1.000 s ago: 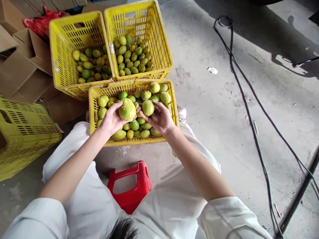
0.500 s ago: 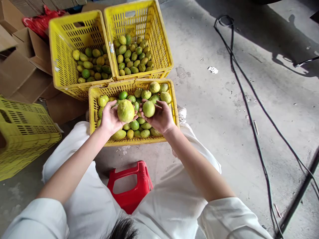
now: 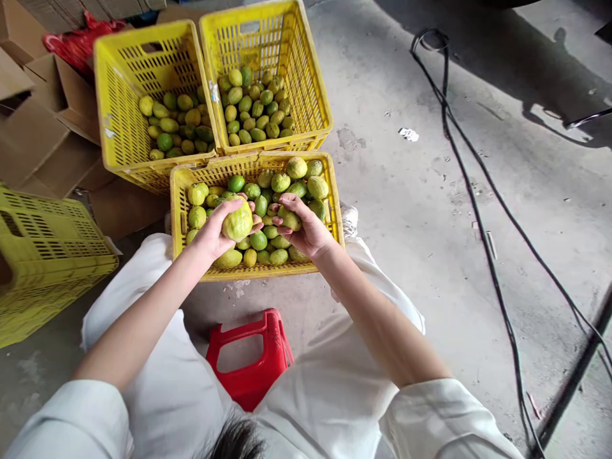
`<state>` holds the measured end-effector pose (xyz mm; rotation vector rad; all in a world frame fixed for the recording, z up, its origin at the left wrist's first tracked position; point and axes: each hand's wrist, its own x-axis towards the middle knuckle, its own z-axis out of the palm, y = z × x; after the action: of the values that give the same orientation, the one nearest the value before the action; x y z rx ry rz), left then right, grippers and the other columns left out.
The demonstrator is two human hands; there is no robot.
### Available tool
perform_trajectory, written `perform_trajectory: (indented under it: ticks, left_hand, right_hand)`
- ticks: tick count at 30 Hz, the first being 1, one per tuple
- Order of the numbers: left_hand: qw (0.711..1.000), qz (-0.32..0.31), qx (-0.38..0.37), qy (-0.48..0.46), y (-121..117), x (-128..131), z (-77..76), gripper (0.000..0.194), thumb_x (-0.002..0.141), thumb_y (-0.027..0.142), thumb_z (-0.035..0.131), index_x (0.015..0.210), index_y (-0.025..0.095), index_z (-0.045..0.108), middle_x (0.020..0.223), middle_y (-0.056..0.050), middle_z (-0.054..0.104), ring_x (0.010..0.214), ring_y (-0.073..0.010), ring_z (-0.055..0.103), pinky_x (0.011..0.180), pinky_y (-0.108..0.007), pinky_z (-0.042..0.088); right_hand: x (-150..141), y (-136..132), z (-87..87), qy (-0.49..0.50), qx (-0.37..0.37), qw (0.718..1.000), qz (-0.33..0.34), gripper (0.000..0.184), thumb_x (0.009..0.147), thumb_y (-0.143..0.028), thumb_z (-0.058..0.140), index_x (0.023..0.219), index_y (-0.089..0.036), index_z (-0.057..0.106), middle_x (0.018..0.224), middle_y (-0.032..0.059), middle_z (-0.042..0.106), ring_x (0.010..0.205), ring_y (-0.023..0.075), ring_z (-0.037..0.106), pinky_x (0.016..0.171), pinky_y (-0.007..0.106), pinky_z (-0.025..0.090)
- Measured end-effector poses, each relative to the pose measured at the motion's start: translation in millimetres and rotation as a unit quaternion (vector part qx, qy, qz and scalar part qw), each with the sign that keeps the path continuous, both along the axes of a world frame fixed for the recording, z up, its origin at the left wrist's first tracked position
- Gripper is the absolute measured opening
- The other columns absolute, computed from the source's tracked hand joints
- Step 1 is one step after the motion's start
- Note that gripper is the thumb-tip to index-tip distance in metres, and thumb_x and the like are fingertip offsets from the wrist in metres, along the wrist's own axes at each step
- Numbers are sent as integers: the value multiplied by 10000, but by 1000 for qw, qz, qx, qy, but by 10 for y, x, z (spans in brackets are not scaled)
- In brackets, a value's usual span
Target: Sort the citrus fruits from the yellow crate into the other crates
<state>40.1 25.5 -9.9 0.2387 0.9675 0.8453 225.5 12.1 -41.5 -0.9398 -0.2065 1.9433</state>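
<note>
My left hand (image 3: 217, 226) is closed around a large, bumpy yellow-green lemon (image 3: 238, 222), with the thumb over its upper side. A smaller green-yellow lemon (image 3: 289, 219) sits in the grip of my right hand (image 3: 308, 229), thumb on top and fingers beneath, so part of it is covered. Both hands are side by side above the low yellow crate (image 3: 261, 275), with a small gap between the fingertips. Inside that crate lie many similar fruits, such as a green lemon (image 3: 258, 240) and a paler lemon (image 3: 317, 187); some are hidden under my hands.
Two taller yellow crates, the left (image 3: 112, 102) and the right (image 3: 310, 70), stand behind with smaller fruits inside. Another yellow crate (image 3: 52, 236) and cardboard boxes (image 3: 38, 140) are at left. A red stool (image 3: 258, 376) sits between my legs. Black cables (image 3: 471, 185) cross the floor at right.
Both hands have turned the lemons, and the thumbs have come over the tops. The left lemon has shifted slightly left and the right one a little down. The crates have not moved.
</note>
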Motion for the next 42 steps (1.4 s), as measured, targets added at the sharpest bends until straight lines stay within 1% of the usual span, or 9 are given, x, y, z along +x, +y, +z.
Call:
perform_trajectory:
  ticks: [5,9,16,24,28,32,35,38,42]
  left_hand:
    - [998,53,-31,-12,42,-25,34,286,965,383,526,1052,163,687,882,-85,740,779,-206,743,763,-348,657]
    - [997,56,-48,-3,65,-43,30,332,960,308,462,1152,154,685,1009,-128,767,980,-269,768,820,-396,652]
    - [999,35,13,5,50,-40,2,135,914,315,657,881,185,662,779,-13,693,642,-136,664,709,-306,614]
    - [996,61,-58,42,51,4,-8,112,939,285,618,886,189,641,780,-27,707,866,-201,752,788,-326,636]
    - [993,81,-74,39,58,9,-4,186,977,297,518,988,182,664,937,-91,762,1041,-269,759,863,-401,648]
    - [996,66,-51,36,65,-10,-8,125,983,239,557,1040,201,661,995,-87,775,1134,-287,740,893,-397,643]
    - [999,26,-13,30,42,-16,-14,125,979,286,642,1065,206,686,977,-66,768,1054,-251,747,857,-341,638]
    - [999,11,-3,32,0,-2,-11,119,934,242,689,1040,189,693,891,-31,741,943,-209,744,876,-338,636]
    - [998,-5,-24,63,-27,38,-20,107,877,166,701,981,181,685,861,-27,725,959,-225,769,937,-373,641]
  right_hand:
    - [-8,23,25,3,-32,999,-19,211,828,-335,781,915,-234,618,851,-3,671,711,133,637,504,197,508]
    - [1,42,29,17,-52,998,-32,203,811,-234,683,1001,-249,613,907,27,722,841,206,713,702,317,638]
    - [-6,-13,4,-8,-7,1000,-15,268,759,-139,773,911,-238,576,824,-57,659,703,110,639,630,219,568]
    - [-10,-25,-56,-12,1,1000,8,295,754,-235,860,855,-232,583,801,-71,651,662,92,616,588,190,540]
    - [1,20,-59,4,-30,1000,-3,106,908,-317,666,967,-231,646,923,1,739,847,184,720,745,314,640]
    - [8,41,17,30,-30,999,-17,158,947,-222,543,1053,-222,661,999,23,776,945,205,741,844,369,659]
    - [-1,28,47,19,-43,999,-21,147,957,-199,605,1081,-206,684,936,-2,751,814,141,721,721,244,640]
    - [-16,8,23,15,-25,1000,-6,147,862,-179,767,978,-203,681,819,-39,675,650,81,620,487,136,498]
    - [-41,-5,-18,12,-7,1000,6,239,788,-227,856,809,-185,622,773,-34,630,574,57,529,387,113,354]
